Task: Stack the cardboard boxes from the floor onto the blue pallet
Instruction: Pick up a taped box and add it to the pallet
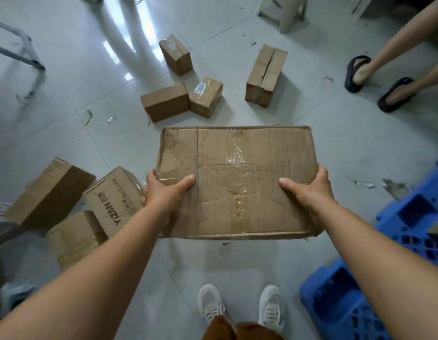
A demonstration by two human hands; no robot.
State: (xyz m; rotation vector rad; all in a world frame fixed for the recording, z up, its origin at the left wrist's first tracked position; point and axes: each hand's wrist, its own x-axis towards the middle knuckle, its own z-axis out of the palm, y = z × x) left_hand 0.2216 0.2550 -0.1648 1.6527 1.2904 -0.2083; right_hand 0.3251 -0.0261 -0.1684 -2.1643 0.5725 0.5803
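The large flat box point(237, 182) you hold is dull brown cardboard, creased, with glossy clear tape strips crossing its top. The small boxes point(166, 101) ahead of you are the same plain brown; one point(206, 96) carries a white label under shiny tape. To your left, a tan box point(114, 200) bears dark printed lettering. The floor point(90, 82) is pale grey-white tile with thin darker joints and bright glare. The pallet point(409, 217) at your right is vivid blue with a grid pattern. Your shoes point(210, 305) are white, your trousers rust-brown. The other person's sandals point(355, 72) are black.
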